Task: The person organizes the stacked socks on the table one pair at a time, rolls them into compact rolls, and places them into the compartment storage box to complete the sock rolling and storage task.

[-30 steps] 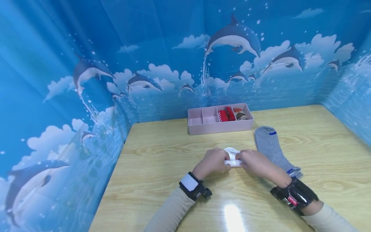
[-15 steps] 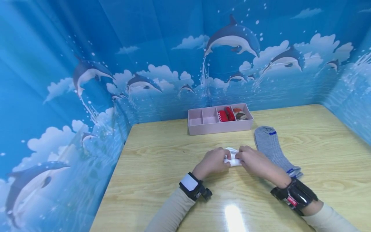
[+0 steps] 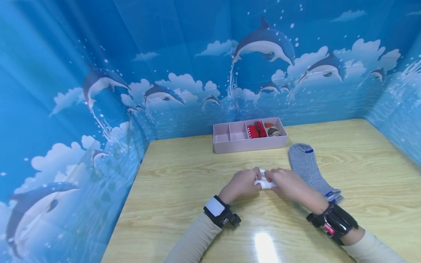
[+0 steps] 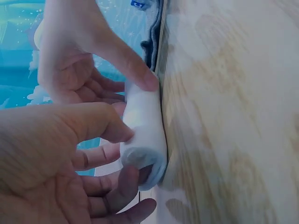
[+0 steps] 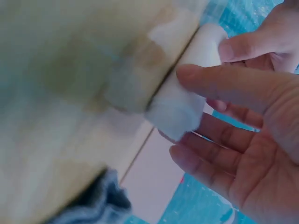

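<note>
A white sock (image 3: 265, 184), rolled into a short tube, lies on the table between my hands. My left hand (image 3: 242, 185) holds the left end, thumb on the near side and fingers at the far side. The right hand (image 3: 291, 186) grips the right end in the same way. In the left wrist view the sock roll (image 4: 145, 116) shows its spiral end, with fingertips right at the opening. From the right wrist, the right thumb presses across the white roll (image 5: 175, 105). A pair of grey socks (image 3: 307, 164) with blue marks lies flat beside the right hand.
A pink box (image 3: 248, 145) with several compartments stands at the back of the wooden table (image 3: 177, 171). It holds a red roll (image 3: 253, 131) and a brown-and-orange roll (image 3: 272, 130). A blue dolphin curtain (image 3: 184, 73) hangs behind and at the sides.
The flat white part beyond the fingers has grown shorter as the sock is rolled away from me. Both hands have shifted only slightly; box and grey socks have stayed put.
</note>
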{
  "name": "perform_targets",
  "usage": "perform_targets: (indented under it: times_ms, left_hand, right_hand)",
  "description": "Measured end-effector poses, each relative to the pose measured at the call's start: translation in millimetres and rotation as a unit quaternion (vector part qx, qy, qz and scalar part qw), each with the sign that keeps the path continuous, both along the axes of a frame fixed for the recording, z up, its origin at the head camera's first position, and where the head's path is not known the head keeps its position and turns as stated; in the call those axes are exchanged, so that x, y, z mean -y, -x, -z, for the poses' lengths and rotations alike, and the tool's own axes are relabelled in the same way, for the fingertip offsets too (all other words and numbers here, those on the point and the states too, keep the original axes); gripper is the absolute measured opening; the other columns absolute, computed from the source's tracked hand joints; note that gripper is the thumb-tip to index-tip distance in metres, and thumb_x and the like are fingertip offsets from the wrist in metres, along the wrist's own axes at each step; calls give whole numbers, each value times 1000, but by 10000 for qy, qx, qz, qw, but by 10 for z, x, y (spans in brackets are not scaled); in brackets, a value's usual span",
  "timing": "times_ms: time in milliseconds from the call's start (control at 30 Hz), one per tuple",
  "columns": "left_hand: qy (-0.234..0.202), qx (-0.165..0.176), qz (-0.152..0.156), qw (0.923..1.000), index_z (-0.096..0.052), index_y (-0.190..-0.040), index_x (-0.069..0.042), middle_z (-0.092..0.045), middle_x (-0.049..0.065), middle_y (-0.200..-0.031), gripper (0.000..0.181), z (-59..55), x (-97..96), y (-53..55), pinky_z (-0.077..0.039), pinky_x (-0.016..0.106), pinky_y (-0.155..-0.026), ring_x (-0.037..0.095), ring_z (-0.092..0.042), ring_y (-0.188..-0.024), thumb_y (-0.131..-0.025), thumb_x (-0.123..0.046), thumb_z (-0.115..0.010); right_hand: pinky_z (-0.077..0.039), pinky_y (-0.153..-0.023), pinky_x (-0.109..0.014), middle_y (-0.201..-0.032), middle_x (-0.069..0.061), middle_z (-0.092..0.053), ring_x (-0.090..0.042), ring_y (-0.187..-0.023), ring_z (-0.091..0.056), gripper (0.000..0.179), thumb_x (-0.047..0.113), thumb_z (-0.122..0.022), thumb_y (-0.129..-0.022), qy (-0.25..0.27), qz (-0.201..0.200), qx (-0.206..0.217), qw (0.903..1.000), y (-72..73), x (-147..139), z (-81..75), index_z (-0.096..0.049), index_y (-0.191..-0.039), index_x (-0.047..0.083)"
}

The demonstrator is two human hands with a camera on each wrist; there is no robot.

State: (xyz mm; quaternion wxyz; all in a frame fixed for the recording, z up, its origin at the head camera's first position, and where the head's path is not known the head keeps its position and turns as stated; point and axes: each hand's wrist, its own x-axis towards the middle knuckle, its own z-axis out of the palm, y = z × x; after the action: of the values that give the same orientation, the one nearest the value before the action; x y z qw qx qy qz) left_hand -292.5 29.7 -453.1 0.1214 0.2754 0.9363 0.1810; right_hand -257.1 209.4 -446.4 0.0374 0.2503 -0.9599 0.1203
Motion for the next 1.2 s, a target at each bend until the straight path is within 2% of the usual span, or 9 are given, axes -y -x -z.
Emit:
perform_targets:
  times_ms: [167,367,467,633,800,900,1000,1200]
  left_hand:
    - [-84,88,72,9999,-63,-104,-23,-63,-9,-87,16,7,15,15,-43,19,-65,6,-55,-74,-92,-25,-73]
    - [303,-484,364,9977,-74,-112,-21,-61,-7,-99,32,6,14,28,-42,19,-69,5,-52,-82,-85,-37,-81]
    - [353,-775,491,9952,-79,-108,-18,-62,-5,-96,30,22,11,25,-42,17,-66,4,-52,-79,-83,-35,-83]
    - [218,-776,535,9953,-80,-92,-18,-67,-8,-83,14,26,7,28,-42,15,-62,3,-54,-70,-86,-31,-81]
    - [39,-786,557,9953,-81,-94,-15,-69,-6,-98,17,25,19,19,-46,15,-69,4,-59,-80,-84,-28,-82]
    - [-83,-660,522,9964,-80,-95,-12,-69,-4,-107,19,20,19,19,-48,15,-76,5,-61,-87,-82,-25,-83]
    - [-191,-330,466,9982,-80,-95,-11,-69,-3,-106,17,5,19,22,-48,15,-78,4,-60,-86,-84,-24,-82]
    - [-453,252,573,9970,-76,-87,-14,-64,-7,-78,11,-21,42,39,-43,17,-64,4,-52,-68,-89,-24,-78]
  right_hand:
    - [-48,-58,-29,-78,0,-67,-12,-66,-58,27,-3,-77,-76,248,47,249,9994,15,-4,5,-65,-93,13]
    - [-50,-59,-30,-79,-3,-68,-13,-65,-59,24,-3,-76,-76,258,114,391,9988,13,-3,-16,-67,-95,9]
    - [-50,-59,-31,-80,-3,-69,-14,-66,-59,21,-2,-76,-76,282,55,359,9989,13,-5,-18,-68,-92,8]
    - [-52,-63,-32,-86,-5,-72,-14,-71,-62,19,-1,-75,-78,403,-93,466,9981,32,-22,-9,-72,-95,6]
    - [-52,-67,-32,-87,-5,-69,-15,-77,-61,17,-1,-72,-80,450,-249,484,9975,42,-42,21,-73,-96,3]
    - [-49,-65,-30,-86,-4,-65,-13,-75,-56,16,0,-71,-81,406,-264,558,9973,37,-49,30,-74,-96,2]
    - [-47,-64,-28,-86,-4,-61,-13,-75,-52,14,1,-70,-83,415,-227,659,9967,25,-55,23,-75,-96,2]
    - [-46,-71,-29,-92,-4,-60,-16,-84,-50,14,-3,-68,-84,593,-244,730,9953,9,-67,5,-76,-93,3]
